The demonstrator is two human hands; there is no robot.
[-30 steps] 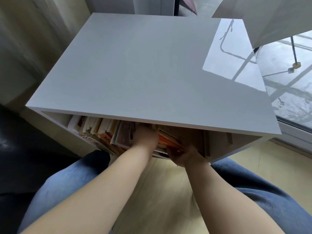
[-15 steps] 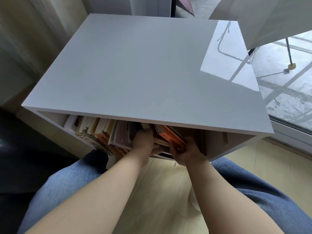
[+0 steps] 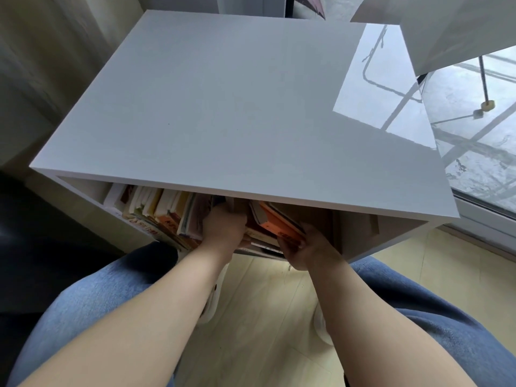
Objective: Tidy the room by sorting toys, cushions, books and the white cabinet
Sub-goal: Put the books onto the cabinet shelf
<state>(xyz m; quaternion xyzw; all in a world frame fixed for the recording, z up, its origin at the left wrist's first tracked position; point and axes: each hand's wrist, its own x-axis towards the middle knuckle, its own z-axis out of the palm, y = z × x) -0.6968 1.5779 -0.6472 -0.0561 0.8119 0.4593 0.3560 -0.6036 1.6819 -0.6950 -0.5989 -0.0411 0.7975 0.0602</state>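
The white cabinet [image 3: 237,107] stands in front of me with its open side facing my knees. A row of books [image 3: 156,213] stands inside on the left, leaning right. My left hand [image 3: 223,230] reaches into the shelf among the books, its fingers curled round some of them and partly hidden under the top. My right hand [image 3: 304,250] grips the lower edge of an orange-covered book [image 3: 279,224] that leans at the right end of the row. The right part of the shelf holds no books.
A curtain [image 3: 55,51] hangs at the left. A dark sofa edge [image 3: 33,247] lies at the lower left. A glass door [image 3: 480,152] runs along the right. My knees in blue jeans [image 3: 418,303] flank a strip of wooden floor [image 3: 265,317].
My right hand has drawn back slightly with the orange book's lower edge. My left hand stays among the books. The view has shifted a little.
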